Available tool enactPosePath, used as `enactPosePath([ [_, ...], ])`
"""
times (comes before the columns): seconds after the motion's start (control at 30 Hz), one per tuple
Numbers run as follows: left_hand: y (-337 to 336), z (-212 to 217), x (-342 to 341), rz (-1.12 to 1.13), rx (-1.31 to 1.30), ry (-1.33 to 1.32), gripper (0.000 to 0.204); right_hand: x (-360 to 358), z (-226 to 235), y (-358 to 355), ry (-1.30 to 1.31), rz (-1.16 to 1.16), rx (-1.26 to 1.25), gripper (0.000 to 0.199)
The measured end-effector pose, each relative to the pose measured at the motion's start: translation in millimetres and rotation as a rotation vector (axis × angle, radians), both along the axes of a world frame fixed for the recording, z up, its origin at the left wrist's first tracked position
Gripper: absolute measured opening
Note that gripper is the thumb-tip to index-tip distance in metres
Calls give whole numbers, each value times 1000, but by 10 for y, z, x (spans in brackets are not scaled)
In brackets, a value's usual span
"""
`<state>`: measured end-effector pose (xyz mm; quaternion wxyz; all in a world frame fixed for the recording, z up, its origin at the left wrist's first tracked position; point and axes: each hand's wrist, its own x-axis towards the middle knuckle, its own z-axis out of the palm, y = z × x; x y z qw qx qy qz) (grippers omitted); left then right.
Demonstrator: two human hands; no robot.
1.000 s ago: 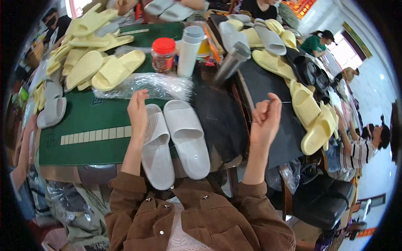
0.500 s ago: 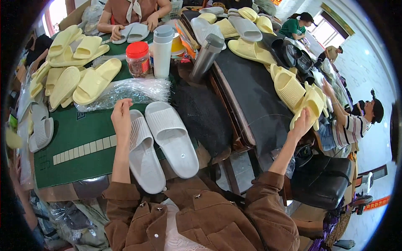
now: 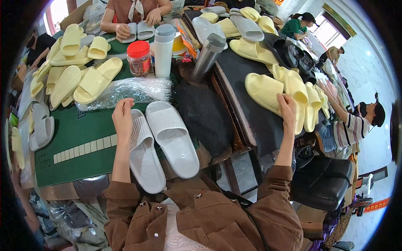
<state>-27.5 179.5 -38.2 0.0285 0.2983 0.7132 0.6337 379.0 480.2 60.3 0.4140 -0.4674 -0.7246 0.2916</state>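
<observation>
A yellow slide slipper (image 3: 261, 90) is gripped at its edge by my right hand (image 3: 288, 109), over the black table on the right. Several more yellow slippers (image 3: 296, 95) lie just beyond those fingers in an overlapping row. My left hand (image 3: 122, 115) hovers above the green mat, its fingers drawn together in a pinch; whatever is between them cannot be made out. Close beside its wrist sit two grey slides, one (image 3: 144, 152) partly behind my forearm and the other (image 3: 172, 142) fully in sight, toes pointing toward the table's near edge.
Clear plastic strands (image 3: 125, 92) lie beyond my left hand. A red-lidded jar (image 3: 138, 58), a white bottle (image 3: 164, 52) and a steel thermos (image 3: 209, 54) stand farther back. Yellow slippers pile up at left (image 3: 69, 75). A co-worker (image 3: 136, 16) handles grey slippers opposite. A black stool (image 3: 322, 180) stands at right.
My right hand has shifted slightly left and farther away; a yellow slipper now extends left from it, apart from the row. My left hand and the grey slides have hardly moved.
</observation>
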Motion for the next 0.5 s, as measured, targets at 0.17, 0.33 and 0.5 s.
enactPosePath([
  [0.17,-17,26,29,13,-7,-10,21,-482,130,-477,146,174,-269,25],
  [0.33,-15,68,53,19,-30,-14,21,-615,93,-626,-6,243,-74,25],
  [0.5,-28,66,53,20,-2,26,20,-420,65,-522,-32,95,223,21],
])
